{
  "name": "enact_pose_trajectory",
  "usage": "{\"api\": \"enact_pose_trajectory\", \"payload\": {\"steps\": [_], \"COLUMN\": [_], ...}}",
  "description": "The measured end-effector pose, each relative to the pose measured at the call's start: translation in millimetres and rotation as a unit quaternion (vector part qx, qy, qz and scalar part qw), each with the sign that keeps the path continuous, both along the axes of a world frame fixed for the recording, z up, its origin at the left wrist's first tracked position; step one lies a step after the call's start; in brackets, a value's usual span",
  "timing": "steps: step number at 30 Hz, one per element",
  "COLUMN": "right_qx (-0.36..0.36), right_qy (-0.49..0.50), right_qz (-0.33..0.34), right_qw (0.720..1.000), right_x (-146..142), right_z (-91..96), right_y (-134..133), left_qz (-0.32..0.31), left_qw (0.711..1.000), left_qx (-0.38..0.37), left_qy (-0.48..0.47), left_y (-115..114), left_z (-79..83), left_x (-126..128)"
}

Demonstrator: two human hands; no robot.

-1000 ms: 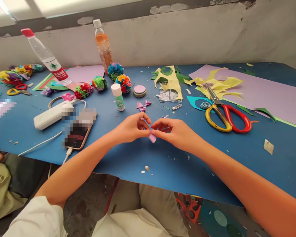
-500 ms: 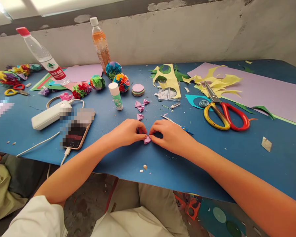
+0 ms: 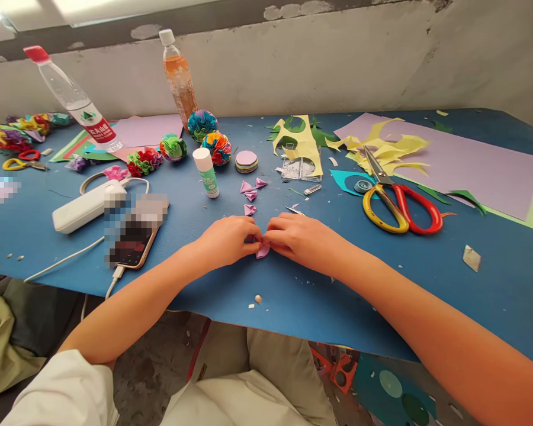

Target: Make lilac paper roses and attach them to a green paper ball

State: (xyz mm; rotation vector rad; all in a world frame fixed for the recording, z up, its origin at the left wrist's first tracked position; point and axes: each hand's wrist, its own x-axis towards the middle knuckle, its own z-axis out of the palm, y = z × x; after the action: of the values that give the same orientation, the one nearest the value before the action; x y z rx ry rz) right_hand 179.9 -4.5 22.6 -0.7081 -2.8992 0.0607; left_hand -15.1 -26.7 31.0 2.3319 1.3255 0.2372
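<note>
Between my fingertips, just above the blue table, is a small folded piece of pink paper. My left hand pinches it from the left, and my right hand grips its upper right side. The fingers cover part of its folds. Several similar folded pink pieces lie just beyond my hands. A white and green glue stick stands upright behind them, near a stack of round paper discs. A thin pointed tool is mostly hidden under my right hand.
Large scissors with red and yellow handles lie to the right, by yellow paper scraps and a lilac sheet. On the left are a phone, a white power strip, ruffled paper balls and two bottles.
My right fingers have closed in nearer to my left ones over the pink paper. The view has shifted slightly; the objects on the table stay in place.
</note>
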Motion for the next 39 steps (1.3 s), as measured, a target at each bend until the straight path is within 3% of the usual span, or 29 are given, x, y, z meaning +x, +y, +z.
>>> {"api": "enact_pose_trajectory", "payload": {"steps": [4,8,12,21,24,28,30,34,39], "right_qx": [0.019,-0.059,-0.117,-0.055,-0.108,-0.194,-0.175,-0.046,0.096], "right_qy": [-0.039,-0.012,0.033,0.066,0.173,0.32,0.347,0.308,0.233], "right_qz": [0.002,-0.036,-0.1,-0.092,-0.144,-0.184,-0.18,-0.137,-0.104], "right_qw": [0.999,0.998,0.988,0.992,0.968,0.909,0.904,0.94,0.962], "right_x": [3.2,9.9,10.8,-2.0,-2.6,-4.5,-4.8,-1.0,3.7], "right_z": [9.4,13.3,8.9,2.4,6.7,14.3,16.5,15.6,12.6], "right_y": [-3.2,-4.3,-1.8,-5.6,-6.8,-8.1,-8.9,-8.5,-5.8], "left_qz": [-0.005,0.025,0.045,0.031,0.052,0.097,0.115,0.117,0.092], "left_qw": [0.999,0.997,0.997,0.999,0.988,0.945,0.935,0.924,0.916], "left_qx": [-0.01,-0.07,-0.06,0.015,0.055,0.083,0.056,0.015,0.034], "left_qy": [0.033,0.025,-0.012,-0.035,-0.132,-0.302,-0.332,-0.365,-0.389], "left_y": [-5.2,-6.8,-2.2,0.3,0.5,0.4,-0.4,-1.2,-0.1], "left_z": [8.7,15.2,10.2,-0.3,0.2,0.8,1.4,1.5,-0.3], "left_x": [-2.5,-3.3,-1.7,1.5,1.7,4.2,5.7,6.7,5.8]}}
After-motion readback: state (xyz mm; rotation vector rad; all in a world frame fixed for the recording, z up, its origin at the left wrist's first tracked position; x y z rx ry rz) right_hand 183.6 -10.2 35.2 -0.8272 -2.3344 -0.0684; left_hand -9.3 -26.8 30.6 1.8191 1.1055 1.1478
